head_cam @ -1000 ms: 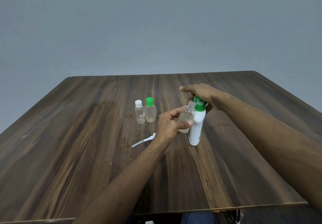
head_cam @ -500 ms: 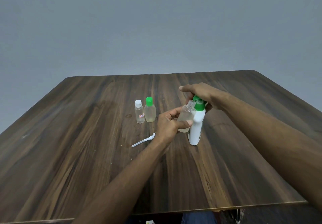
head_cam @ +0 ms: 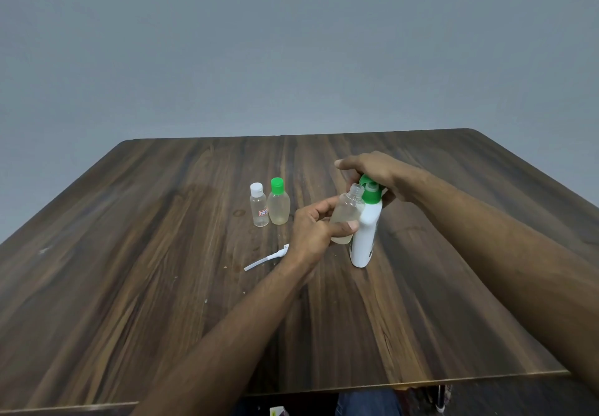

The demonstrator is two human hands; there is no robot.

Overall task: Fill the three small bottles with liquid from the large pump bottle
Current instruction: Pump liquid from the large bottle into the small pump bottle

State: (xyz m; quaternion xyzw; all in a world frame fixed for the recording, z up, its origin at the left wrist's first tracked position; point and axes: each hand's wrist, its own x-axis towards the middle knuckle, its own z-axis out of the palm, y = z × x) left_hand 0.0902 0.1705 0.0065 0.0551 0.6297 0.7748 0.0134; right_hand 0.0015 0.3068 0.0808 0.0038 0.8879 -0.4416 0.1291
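Very little differs from a second ago. The right hand (head_cam: 377, 169) on the green pump head (head_cam: 369, 185) of the large pump bottle (head_cam: 364, 234) sits a shade lower than before, so a little less of the green shows under it (the shift is slight). The open small bottle (head_cam: 348, 213), pinched in the left hand (head_cam: 316, 231), has edged barely closer to the spout.

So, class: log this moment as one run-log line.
left hand: holds open bottle at pump | right hand: on pump bottle head | capped bottles: standing aside
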